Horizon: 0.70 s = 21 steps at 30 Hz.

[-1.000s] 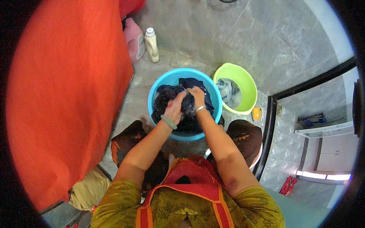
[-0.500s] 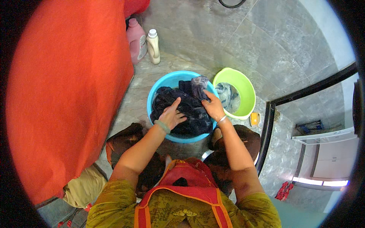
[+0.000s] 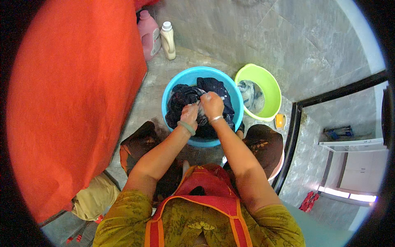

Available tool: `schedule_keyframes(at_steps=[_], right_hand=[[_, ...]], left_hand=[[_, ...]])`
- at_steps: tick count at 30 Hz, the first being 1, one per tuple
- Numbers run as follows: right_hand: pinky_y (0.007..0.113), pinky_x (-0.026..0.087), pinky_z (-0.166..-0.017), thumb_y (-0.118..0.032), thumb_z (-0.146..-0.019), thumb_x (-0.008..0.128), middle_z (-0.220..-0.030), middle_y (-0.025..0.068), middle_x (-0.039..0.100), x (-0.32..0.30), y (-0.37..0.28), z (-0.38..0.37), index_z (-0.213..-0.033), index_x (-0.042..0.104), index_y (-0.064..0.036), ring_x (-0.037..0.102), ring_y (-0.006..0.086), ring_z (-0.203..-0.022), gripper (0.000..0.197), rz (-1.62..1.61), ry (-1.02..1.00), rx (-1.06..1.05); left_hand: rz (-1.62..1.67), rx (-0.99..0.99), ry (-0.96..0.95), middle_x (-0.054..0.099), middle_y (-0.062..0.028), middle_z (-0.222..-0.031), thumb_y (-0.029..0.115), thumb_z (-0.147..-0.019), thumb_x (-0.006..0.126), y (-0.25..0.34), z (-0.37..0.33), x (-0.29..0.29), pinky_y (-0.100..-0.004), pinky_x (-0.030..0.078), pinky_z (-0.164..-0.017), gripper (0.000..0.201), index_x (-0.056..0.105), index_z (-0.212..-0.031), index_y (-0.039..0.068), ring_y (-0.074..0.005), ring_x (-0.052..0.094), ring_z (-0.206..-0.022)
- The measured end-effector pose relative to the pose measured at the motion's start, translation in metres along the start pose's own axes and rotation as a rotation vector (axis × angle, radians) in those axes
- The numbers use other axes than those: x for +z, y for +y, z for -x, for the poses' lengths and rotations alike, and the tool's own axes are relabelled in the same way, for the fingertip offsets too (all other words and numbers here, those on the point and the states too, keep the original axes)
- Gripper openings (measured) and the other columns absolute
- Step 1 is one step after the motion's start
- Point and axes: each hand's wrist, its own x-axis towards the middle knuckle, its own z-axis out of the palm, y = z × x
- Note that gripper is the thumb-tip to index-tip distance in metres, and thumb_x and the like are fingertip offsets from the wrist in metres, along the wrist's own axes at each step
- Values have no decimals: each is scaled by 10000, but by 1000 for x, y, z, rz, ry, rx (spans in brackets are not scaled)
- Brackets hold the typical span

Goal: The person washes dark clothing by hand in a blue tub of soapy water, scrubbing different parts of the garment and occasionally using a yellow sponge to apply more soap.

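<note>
Dark wet clothes (image 3: 181, 99) fill a round blue basin (image 3: 180, 78) on the floor in front of me. My left hand (image 3: 190, 114) is closed on part of the dark cloth near the middle of the basin. Right beside it, my right hand (image 3: 212, 105) is in a fist, gripping the same bunched cloth. A greyish, sudsy patch of fabric shows between the two hands. Whitish foam specks dot the cloth to their right. The fingertips of both hands are mostly hidden.
A lime-green basin (image 3: 272, 96) with grey-white wet cloth (image 3: 247, 92) adjoins the blue one at right. Near it lies a yellow soap bar (image 3: 280, 121). Pink (image 3: 149, 37) and cream (image 3: 168, 43) bottles stand behind. A large red cover (image 3: 78, 90) hangs at left; a dark frame (image 3: 290, 144) borders the right.
My hands have come together over the middle of the basin and closed on the cloth; the left was spread on it before. The greyish piece has moved inward from the basin's far right.
</note>
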Motion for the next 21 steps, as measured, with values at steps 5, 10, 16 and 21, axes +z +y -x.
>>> schedule_keyframes(at_steps=[5, 10, 16, 21], right_hand=[[425, 450, -621, -232, -765, 511, -754, 171, 545, -14, -13, 11, -734, 562, -53, 544, 327, -708, 188, 96, 45, 1], [423, 448, -553, -234, -670, 565, -720, 104, 564, 4, -46, 34, -754, 563, -94, 574, 289, -706, 164, -175, 201, -377], [419, 488, -626, -227, -674, 581, -797, 160, 619, -11, 1, 6, -746, 644, -57, 613, 303, -737, 195, -4, 48, 156], [411, 479, -576, -204, -704, 555, -764, 151, 596, -30, -75, 62, -690, 608, -48, 594, 310, -674, 165, -108, 194, 43]], left_hand=[[-21, -120, 79, 536, -51, -881, 274, -792, 479, 3, -12, 7, -399, 387, -657, 221, 538, -872, 77, -179, 479, -767], [-101, 147, -452, 569, -68, -963, 290, -841, 459, 24, -67, -39, -327, 444, -763, 311, 536, -1042, 66, -169, 541, -874], [-343, 16, -159, 563, -88, -1049, 391, -851, 412, 15, -34, 12, -370, 399, -856, 415, 512, -1097, 73, -228, 516, -988], [-288, 29, -217, 536, -68, -1096, 383, -867, 402, 40, -37, -20, -378, 355, -922, 405, 496, -1120, 81, -238, 470, -1058]])
